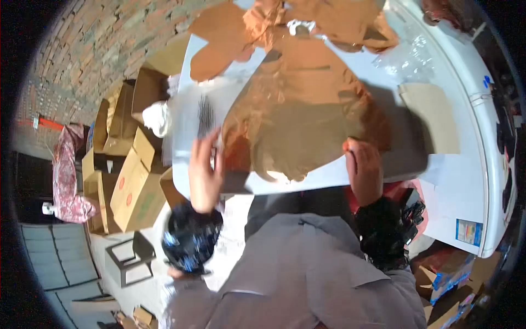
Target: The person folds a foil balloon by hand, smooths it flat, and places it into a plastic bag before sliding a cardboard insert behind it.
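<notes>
Large brown crinkled sheet (pixel 307 118) on a white tabletop (pixel 329 174), viewed from above between a person's two hands. The sheet is narrow at its far end and broad toward the body; its rounded near edge lies just short of the tabletop's near edge. The left hand (pixel 204 172) is at the sheet's lower left, fingers extended forward near its side margin; whether they pinch anything cannot be told. The right hand (pixel 365 167) is at the sheet's lower right, fingers curled, with a fingertip at the sheet's near-right margin; whether it grips the material cannot be told. The main body of the sheet thus occupies the space between the hands and extends well beyond them.

Surroundings: a dark, comb-like streaked patch (pixel 206 116) lies just ahead of the left hand. Further brown pieces (pixel 216 24) lie at the far side of the tabletop, with crumpled clear plastic (pixel 411 57) toward the far right. A flat beige cardboard piece (pixel 430 118) lies to the right, beyond the tabletop's shaded corner. Open cardboard boxes (pixel 130 192) stand at left, below a brick wall (pixel 93 44). Glossy black sleeves (pixel 190 238) cover both forearms.
</notes>
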